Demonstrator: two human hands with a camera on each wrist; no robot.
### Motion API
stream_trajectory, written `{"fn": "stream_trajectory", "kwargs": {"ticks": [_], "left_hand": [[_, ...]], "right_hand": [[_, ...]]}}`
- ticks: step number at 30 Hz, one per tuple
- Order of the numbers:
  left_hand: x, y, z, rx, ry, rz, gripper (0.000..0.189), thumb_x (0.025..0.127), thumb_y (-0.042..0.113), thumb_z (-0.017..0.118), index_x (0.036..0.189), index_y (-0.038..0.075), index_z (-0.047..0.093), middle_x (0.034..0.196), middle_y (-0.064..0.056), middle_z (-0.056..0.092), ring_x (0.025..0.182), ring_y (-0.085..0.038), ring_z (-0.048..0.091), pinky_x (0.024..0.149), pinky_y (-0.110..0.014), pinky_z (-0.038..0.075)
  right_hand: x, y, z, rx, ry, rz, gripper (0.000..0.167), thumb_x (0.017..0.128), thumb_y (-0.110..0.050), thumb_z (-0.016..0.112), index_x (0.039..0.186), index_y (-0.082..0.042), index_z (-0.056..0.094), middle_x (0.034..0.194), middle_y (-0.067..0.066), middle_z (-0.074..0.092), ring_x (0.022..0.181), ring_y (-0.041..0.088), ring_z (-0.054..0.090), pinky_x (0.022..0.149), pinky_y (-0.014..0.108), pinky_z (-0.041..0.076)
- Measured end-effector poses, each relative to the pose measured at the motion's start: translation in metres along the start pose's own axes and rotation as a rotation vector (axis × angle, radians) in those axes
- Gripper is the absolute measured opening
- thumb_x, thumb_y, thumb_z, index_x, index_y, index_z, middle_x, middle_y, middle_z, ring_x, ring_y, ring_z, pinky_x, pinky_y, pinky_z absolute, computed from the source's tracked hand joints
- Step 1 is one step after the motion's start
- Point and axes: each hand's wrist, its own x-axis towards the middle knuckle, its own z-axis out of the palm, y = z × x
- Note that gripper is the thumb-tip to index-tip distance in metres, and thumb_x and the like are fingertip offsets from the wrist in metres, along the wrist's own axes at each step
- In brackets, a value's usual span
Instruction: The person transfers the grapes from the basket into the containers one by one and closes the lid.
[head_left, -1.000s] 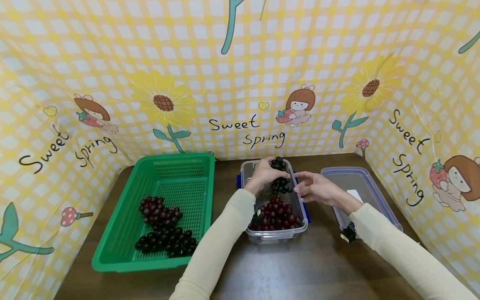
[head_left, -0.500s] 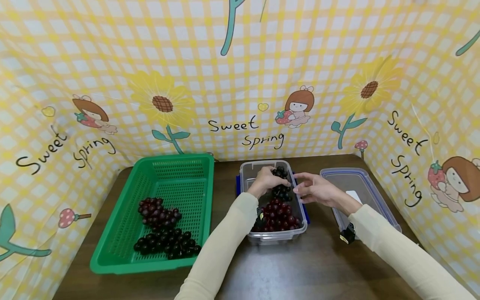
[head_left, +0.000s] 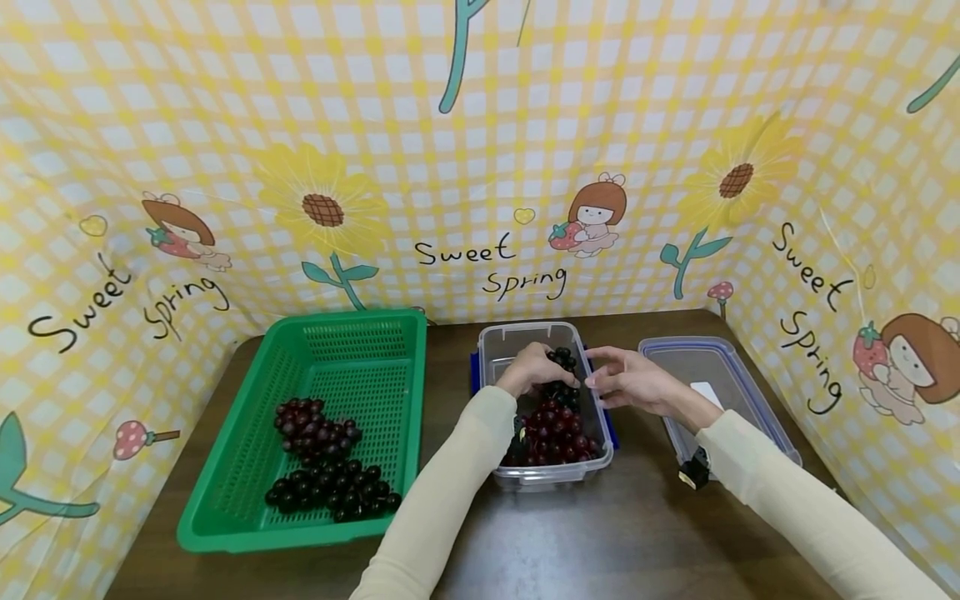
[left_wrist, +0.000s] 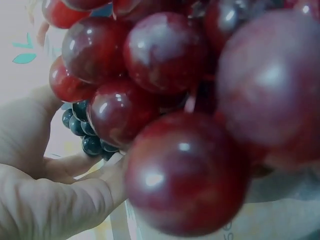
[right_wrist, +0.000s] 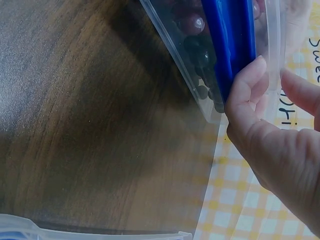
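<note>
- Left hand (head_left: 534, 369) is gripping the black grapes (head_left: 562, 360) inside the clear container (head_left: 551, 477), thumb and fingers curled round, probably so the bunch isn't flopping loose.
- Red grapes (head_left: 555, 435) are filling the near end, so I'm guessing that's why the black ones are sitting behind.
- Right hand (head_left: 637, 383) is resting loosely straightened fingers by the blue latch (right_wrist: 235, 45), likely steadying that side.
- Lid (head_left: 686, 358) is lying off right, seemingly out of the way; green basket (head_left: 232, 540) is holding more bunches.

The checked cloth (head_left: 465, 167) reads "Sweet Spring" in three places.
</note>
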Motion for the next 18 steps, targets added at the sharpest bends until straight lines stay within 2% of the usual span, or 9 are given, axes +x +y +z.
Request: {"fn": "stream_trajectory", "kwargs": {"ticks": [5, 9, 13, 16, 18], "left_hand": [[0.0019, -0.0012, 0.0, 0.07, -0.015, 0.0, 0.077, 0.079, 0.032, 0.094, 0.142, 0.004, 0.059, 0.135, -0.017, 0.066, 0.111, -0.035, 0.069, 0.087, -0.051, 0.063], [0.001, -0.0017, 0.0003, 0.12, -0.019, 0.012, 0.083, 0.08, 0.035, 0.093, 0.147, 0.004, 0.056, 0.139, -0.018, 0.065, 0.111, -0.035, 0.069, 0.087, -0.051, 0.063], [-0.0001, -0.0021, -0.0012, 0.103, -0.037, 0.01, 0.079, 0.08, 0.034, 0.092, 0.145, 0.005, 0.057, 0.136, -0.016, 0.066, 0.11, -0.034, 0.069, 0.089, -0.051, 0.062], [-0.0005, -0.0015, -0.0041, 0.055, -0.08, 0.002, 0.075, 0.082, 0.031, 0.091, 0.145, 0.008, 0.057, 0.136, -0.016, 0.065, 0.111, -0.034, 0.069, 0.087, -0.05, 0.063], [-0.0012, -0.0002, -0.0077, 0.036, -0.111, -0.002, 0.079, 0.084, 0.032, 0.089, 0.151, 0.01, 0.053, 0.139, -0.017, 0.063, 0.112, -0.036, 0.069, 0.085, -0.05, 0.064]], "right_hand": [[0.0004, 0.001, 0.0005, -0.002, -0.003, -0.003, 0.071, 0.103, -0.006, 0.065, 0.164, -0.002, 0.029, 0.111, 0.01, 0.071, 0.098, 0.017, 0.07, 0.085, 0.036, 0.064], [0.0009, 0.0014, 0.0018, 0.001, -0.006, -0.001, 0.071, 0.103, -0.006, 0.065, 0.164, -0.002, 0.028, 0.109, 0.008, 0.071, 0.096, 0.016, 0.07, 0.084, 0.036, 0.064], [0.0013, 0.0014, 0.0021, 0.001, -0.009, -0.003, 0.072, 0.103, -0.006, 0.065, 0.164, -0.001, 0.028, 0.108, 0.007, 0.071, 0.096, 0.015, 0.07, 0.083, 0.035, 0.064], [0.0011, 0.0003, 0.0013, 0.001, -0.003, 0.004, 0.071, 0.103, -0.006, 0.065, 0.164, -0.003, 0.029, 0.11, 0.009, 0.07, 0.095, 0.016, 0.07, 0.084, 0.035, 0.064], [0.0014, -0.0006, 0.0006, -0.005, 0.002, 0.004, 0.07, 0.103, -0.006, 0.064, 0.164, -0.003, 0.029, 0.112, 0.011, 0.07, 0.095, 0.016, 0.07, 0.084, 0.036, 0.064]]}}
